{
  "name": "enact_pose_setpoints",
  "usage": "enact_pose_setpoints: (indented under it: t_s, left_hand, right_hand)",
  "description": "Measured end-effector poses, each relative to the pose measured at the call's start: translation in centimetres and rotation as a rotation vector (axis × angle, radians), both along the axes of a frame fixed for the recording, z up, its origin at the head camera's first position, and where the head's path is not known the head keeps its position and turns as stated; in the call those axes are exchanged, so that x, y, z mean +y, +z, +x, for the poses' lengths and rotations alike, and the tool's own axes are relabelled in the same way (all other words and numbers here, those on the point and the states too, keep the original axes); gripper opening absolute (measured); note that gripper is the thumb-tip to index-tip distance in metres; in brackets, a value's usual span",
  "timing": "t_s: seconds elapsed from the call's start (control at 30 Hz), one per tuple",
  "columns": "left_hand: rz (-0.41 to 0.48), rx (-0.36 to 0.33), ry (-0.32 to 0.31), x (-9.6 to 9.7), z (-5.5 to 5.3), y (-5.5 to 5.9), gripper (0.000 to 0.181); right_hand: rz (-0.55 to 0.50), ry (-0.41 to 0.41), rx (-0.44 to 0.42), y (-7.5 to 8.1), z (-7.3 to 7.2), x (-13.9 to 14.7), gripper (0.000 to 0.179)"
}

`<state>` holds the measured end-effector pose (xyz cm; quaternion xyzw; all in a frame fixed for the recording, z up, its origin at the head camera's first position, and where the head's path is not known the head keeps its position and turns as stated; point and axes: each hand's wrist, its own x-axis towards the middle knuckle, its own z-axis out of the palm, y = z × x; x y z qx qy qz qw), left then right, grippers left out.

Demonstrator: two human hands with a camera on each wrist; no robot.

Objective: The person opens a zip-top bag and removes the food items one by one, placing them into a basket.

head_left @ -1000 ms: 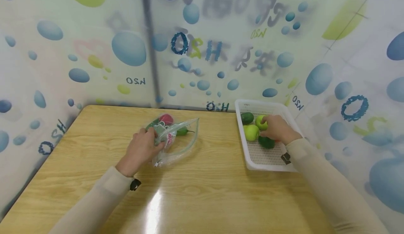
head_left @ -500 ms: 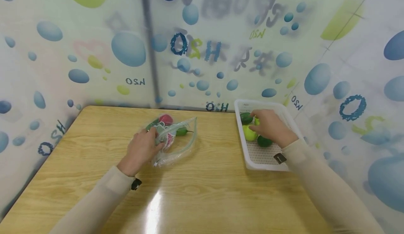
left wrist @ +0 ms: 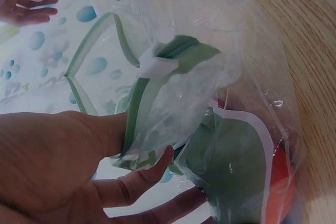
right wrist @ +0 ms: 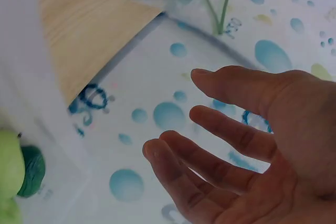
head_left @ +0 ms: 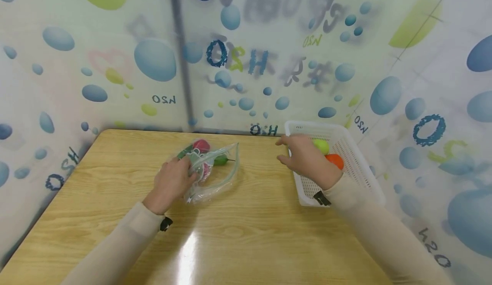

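My left hand (head_left: pixel 172 183) holds the edge of a clear zip bag (head_left: pixel 227 178) lying on the table. In the left wrist view, the thumb goes behind the bag's green zip strip (left wrist: pixel 137 111) and the fingers curl below it. Through the plastic show a red round thing (head_left: pixel 201 145) and a green pepper (head_left: pixel 221 160) with a thin stem. My right hand (head_left: pixel 307 159) is over the left side of a white basket (head_left: pixel 361 167), fingers spread and nothing in them. A light green apple (head_left: pixel 321 146) and an orange-red round thing (head_left: pixel 335 161) show beside it.
The basket stands at the back right of the wooden table (head_left: pixel 246 229), close to the patterned wall (head_left: pixel 246 33). In the right wrist view, a dark green thing (right wrist: pixel 32 171) sits beside a light green apple (right wrist: pixel 9 163) in the basket.
My right hand has moved left from the apples to the basket's left side, uncovering the orange-red thing. My left hand has stayed at the bag.
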<state>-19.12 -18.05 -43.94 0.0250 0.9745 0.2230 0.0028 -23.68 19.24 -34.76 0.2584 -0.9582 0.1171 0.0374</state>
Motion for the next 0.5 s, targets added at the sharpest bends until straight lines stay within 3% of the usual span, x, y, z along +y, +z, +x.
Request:
enact_pose_setpoints:
  t_s: [0.23, 0.5]
  left_hand:
    - [0.001, -0.022, 0.012, 0.1, -0.3, -0.2, 0.023]
    - [0.01, -0.021, 0.008, 0.0, -0.3, 0.0, 0.025]
  right_hand:
    - [-0.01, 0.087, -0.057, -0.3, 1.0, -3.7, 0.04]
    - [0.005, 0.21, 0.014, -1.5, 1.7, -7.5, 0.034]
